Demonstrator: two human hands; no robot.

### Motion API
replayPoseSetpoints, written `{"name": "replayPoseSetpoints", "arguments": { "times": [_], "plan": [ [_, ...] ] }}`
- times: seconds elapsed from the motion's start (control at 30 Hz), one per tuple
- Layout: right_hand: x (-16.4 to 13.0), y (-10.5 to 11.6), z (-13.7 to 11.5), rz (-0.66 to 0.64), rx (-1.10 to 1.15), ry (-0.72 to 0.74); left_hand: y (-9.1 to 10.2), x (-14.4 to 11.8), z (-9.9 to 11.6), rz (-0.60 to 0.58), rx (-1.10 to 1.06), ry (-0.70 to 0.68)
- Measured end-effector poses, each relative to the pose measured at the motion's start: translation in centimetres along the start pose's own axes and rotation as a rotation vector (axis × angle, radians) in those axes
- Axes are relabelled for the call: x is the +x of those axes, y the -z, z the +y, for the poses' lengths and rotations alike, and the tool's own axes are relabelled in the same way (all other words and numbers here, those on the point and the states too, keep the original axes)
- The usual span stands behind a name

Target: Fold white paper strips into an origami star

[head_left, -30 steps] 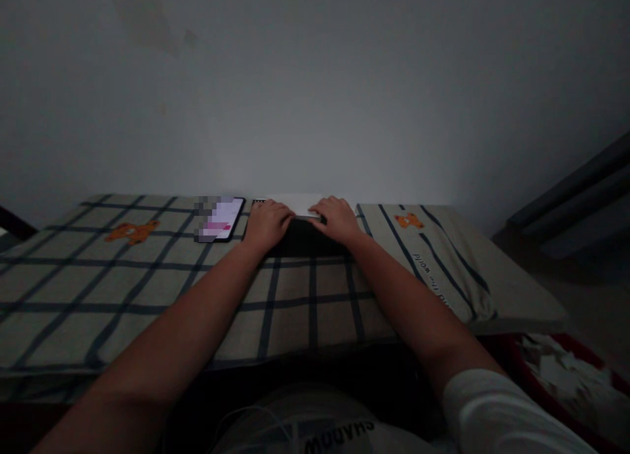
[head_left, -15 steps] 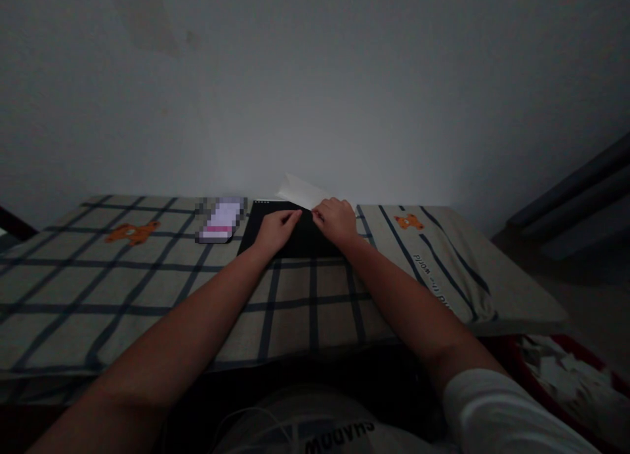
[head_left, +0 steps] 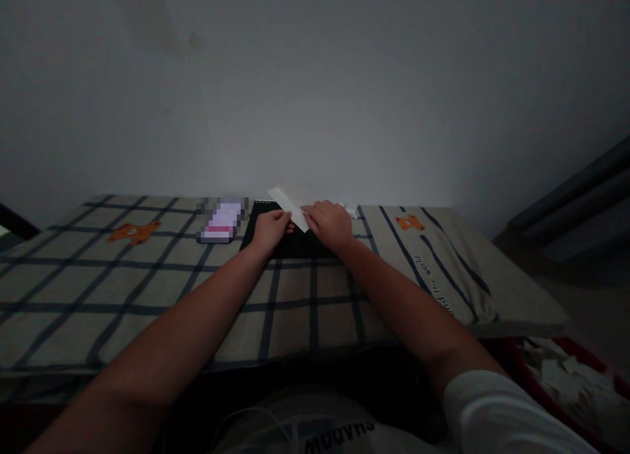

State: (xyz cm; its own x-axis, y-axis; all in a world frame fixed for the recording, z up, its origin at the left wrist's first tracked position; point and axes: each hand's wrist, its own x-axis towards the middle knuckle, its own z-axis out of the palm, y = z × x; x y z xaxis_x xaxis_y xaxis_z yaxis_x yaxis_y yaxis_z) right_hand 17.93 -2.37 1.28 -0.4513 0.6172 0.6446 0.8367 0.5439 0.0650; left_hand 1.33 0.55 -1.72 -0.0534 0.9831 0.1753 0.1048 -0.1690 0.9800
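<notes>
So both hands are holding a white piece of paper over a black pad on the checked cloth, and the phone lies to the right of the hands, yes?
Not quite. The head view shows the phone lying to the left of the hands, not the right. The rest holds: the left hand and right hand hold the white paper over the black pad on the checked cloth.

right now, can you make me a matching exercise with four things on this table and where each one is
Things:
1. white paper
2. phone
3. black notebook
4. orange bear print

Places:
A. flat on the checked cloth, left of the notebook
B. on the cloth to the right of both hands
C. held between the left hand and right hand
D. lying under the hands

Pairs: 1-C, 2-A, 3-D, 4-B
</notes>
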Motion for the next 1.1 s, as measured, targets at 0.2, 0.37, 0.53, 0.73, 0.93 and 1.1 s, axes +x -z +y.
{"name": "replayPoseSetpoints", "arguments": {
  "times": [0.2,0.37,0.53,0.73,0.93,1.1],
  "plan": [
    [0.0,0.0,0.7,0.136,0.104,-0.212,0.2,0.0,-0.1,-0.018,0.123,-0.086],
    [0.0,-0.7,0.5,0.029,0.282,-0.161,0.2,0.2,-0.5,-0.059,0.093,-0.118],
    [0.1,-1.5,-0.1,-0.024,0.403,-0.165,-0.2,0.0,-0.3,-0.128,-0.056,-0.134],
    [0.0,-2.6,0.2,0.029,0.476,-0.139,-0.9,-0.7,0.7,-0.263,-0.38,-0.077],
    [0.0,-2.6,0.4,0.071,0.681,-0.162,-0.7,-0.9,0.8,-0.355,-0.387,-0.105],
    [0.0,-2.8,0.5,0.025,0.879,-0.316,-0.4,-0.7,0.9,-0.279,-0.343,-0.036]
  ]
}}
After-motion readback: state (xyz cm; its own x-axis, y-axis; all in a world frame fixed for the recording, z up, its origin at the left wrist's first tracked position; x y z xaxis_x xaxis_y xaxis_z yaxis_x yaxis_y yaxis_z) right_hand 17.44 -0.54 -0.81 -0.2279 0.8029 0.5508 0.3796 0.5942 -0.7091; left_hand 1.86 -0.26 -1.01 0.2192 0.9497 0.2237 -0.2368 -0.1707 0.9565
